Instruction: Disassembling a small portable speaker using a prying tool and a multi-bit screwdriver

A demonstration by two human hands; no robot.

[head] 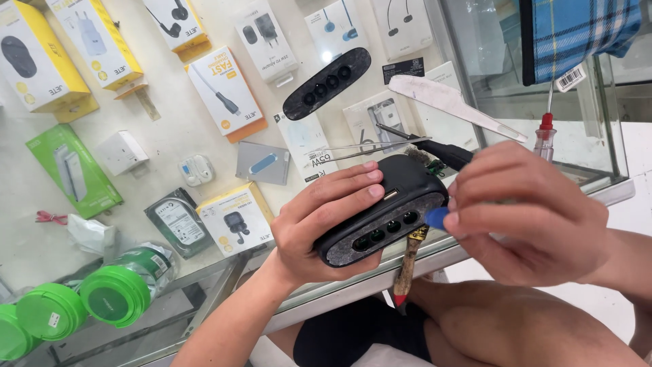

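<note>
The left hand [326,224] clasps the black power bank [387,207] at centre frame; the right hand [523,211] pinches a blue pry pick [436,217] at its seam, which could slip and gouge the casing.

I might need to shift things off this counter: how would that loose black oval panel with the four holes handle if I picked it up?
The black oval panel looks thin and flat, so it is probably light and fairly stiff. It lies flush on the glass counter, so lifting an edge may take a fingernail. Being flat, it seems unlikely to roll, though it could slide on the smooth glass.
</note>
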